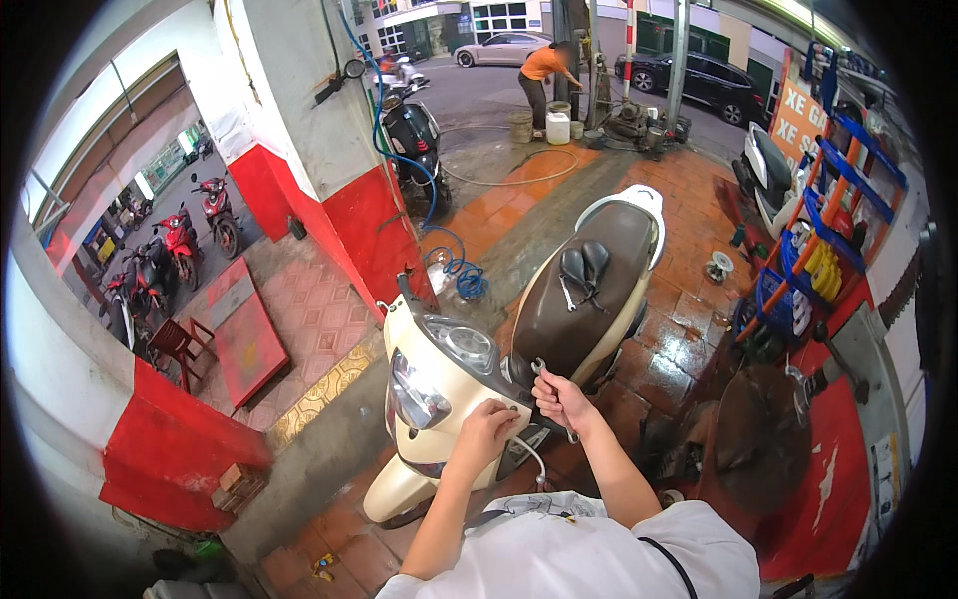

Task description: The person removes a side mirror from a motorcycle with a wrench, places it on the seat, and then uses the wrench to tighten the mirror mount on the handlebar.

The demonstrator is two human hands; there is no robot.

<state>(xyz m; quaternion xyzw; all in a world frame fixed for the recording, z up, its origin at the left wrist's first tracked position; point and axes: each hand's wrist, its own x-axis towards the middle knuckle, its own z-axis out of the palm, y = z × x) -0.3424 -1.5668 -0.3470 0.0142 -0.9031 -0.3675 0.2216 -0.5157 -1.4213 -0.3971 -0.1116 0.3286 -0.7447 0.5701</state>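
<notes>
A cream scooter [419,439] stands in front of me, its headlight and front fender towards the lower left. My right hand [565,403] is closed round a metal wrench [540,367], whose jaw end sticks up past the fingers. My left hand [489,427] is pinched against the scooter's front side; whatever lies between its fingertips is hidden. Just beside that hand a pale curved rod or tube [539,461] bends downward. Two black rear-view mirrors [584,265] with metal stems rest on the brown seat [559,309].
Blue hose [461,275] lies coiled behind the scooter. To the right stand a blue and orange rack [823,215] and a grey machine [858,369]. A red-and-white pillar [369,215] rises at left. Beyond, a person in orange [541,75] bends near buckets [557,128].
</notes>
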